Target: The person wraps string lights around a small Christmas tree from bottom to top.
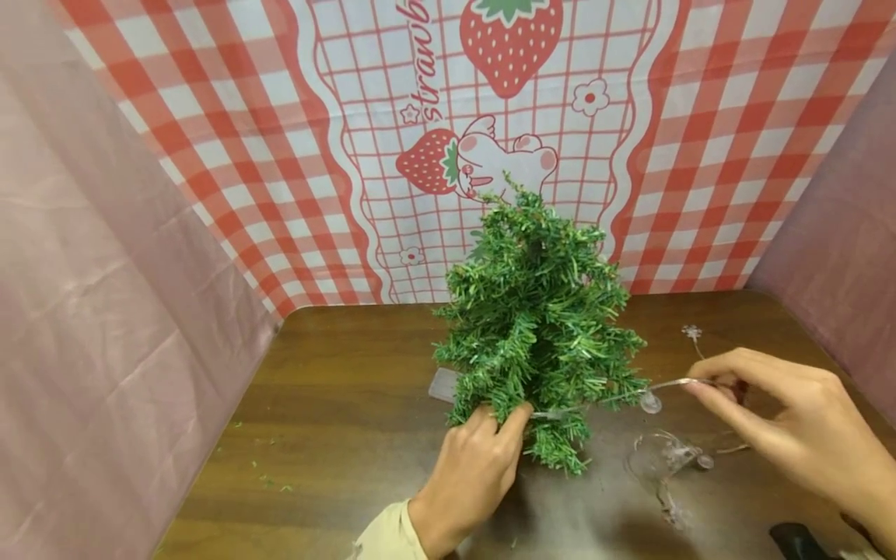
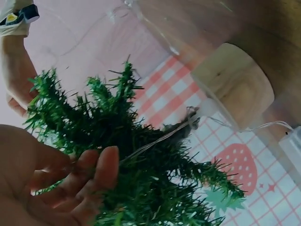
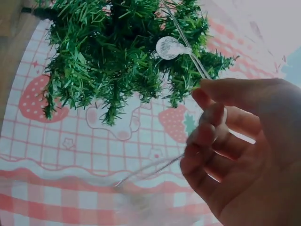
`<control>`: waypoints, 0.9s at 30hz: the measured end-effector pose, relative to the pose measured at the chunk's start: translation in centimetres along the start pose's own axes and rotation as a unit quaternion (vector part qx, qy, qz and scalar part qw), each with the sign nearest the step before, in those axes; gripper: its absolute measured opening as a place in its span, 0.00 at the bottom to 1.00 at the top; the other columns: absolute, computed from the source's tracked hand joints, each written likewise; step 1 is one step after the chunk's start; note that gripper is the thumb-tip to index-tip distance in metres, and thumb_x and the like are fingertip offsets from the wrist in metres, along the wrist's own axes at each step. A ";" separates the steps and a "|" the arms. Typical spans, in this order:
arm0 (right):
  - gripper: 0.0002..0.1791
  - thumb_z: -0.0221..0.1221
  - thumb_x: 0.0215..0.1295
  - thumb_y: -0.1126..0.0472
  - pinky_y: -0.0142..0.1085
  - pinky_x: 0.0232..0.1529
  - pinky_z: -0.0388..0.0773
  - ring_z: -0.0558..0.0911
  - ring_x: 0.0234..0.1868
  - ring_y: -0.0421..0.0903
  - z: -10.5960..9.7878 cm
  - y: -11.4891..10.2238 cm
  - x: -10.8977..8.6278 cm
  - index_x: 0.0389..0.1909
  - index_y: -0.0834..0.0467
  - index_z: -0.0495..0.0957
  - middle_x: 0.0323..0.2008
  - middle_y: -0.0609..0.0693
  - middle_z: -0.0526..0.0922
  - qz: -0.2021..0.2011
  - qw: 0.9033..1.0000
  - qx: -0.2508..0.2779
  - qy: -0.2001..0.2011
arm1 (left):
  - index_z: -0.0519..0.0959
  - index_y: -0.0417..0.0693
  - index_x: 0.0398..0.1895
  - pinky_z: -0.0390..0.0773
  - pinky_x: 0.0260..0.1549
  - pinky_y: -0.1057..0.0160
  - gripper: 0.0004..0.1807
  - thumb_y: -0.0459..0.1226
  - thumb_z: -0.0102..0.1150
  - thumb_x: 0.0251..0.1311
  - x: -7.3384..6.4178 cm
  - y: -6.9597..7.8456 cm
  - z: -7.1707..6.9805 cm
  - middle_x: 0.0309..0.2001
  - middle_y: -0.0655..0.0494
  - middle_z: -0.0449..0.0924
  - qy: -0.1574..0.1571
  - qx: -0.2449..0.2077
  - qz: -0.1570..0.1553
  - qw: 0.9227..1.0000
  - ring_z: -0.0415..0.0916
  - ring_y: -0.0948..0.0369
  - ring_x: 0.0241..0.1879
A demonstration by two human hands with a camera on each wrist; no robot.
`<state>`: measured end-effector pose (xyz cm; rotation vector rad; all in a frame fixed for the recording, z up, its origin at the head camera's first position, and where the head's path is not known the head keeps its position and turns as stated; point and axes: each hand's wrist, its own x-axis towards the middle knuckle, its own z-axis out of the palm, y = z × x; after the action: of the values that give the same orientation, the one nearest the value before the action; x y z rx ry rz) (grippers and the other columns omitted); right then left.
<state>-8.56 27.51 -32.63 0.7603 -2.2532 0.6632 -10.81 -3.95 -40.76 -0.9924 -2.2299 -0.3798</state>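
Note:
A small artificial Christmas tree [image 1: 532, 311] stands on the brown table, its wooden base [image 2: 235, 84] showing in the left wrist view. At the tree's lower front, my left hand [image 1: 472, 459] pinches the clear wire of a light string among the branches; the needles partly hide its fingertips. To the right of the tree, my right hand [image 1: 791, 412] pinches the same light string [image 1: 665, 383] between thumb and fingers. Between the hands the wire runs fairly straight across the lower branches. A clear round bulb [image 3: 168, 48] hangs from it near my right fingers.
More of the string lies as a loose tangle [image 1: 675, 455] on the table, and a snowflake-shaped light [image 1: 691, 332] sits farther back. A clear box [image 1: 442, 385] is left of the tree. Lower right is a black object [image 1: 798, 540]. A strawberry-print cloth [image 1: 266, 155] hangs behind.

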 end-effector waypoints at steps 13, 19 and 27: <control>0.19 0.72 0.49 0.74 0.22 0.24 0.65 0.67 0.21 0.28 0.8 1.2 0.0 0.31 0.45 0.80 0.21 0.35 0.72 0.088 0.996 0.025 0.016 | 0.81 0.46 0.47 0.69 0.12 0.74 0.10 0.35 0.48 0.74 0.3 -0.6 1.5 0.18 0.60 0.74 0.104 -0.023 -0.016 0.994 0.68 0.64 0.17; 0.16 0.72 0.54 0.68 0.23 0.21 0.64 0.67 0.19 0.31 0.8 3.4 -0.5 0.30 0.42 0.80 0.20 0.34 0.70 0.111 0.992 0.001 -0.055 | 0.83 0.48 0.46 0.71 0.10 0.70 0.12 0.37 0.48 0.74 0.2 -0.8 1.8 0.19 0.57 0.78 0.091 0.001 -0.031 0.995 0.71 0.62 0.18; 0.11 0.68 0.62 0.60 0.23 0.24 0.67 0.72 0.22 0.34 0.7 7.3 -1.6 0.26 0.41 0.79 0.22 0.34 0.78 0.172 0.979 -0.009 -0.109 | 0.84 0.45 0.46 0.70 0.09 0.69 0.10 0.33 0.60 0.63 0.0 -1.3 1.8 0.18 0.56 0.79 0.065 -0.002 -0.048 0.997 0.72 0.60 0.17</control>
<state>-12.79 32.76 -36.06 0.4533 -2.6218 0.7459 -12.64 -3.94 -42.10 -0.8413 -2.1650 -0.4775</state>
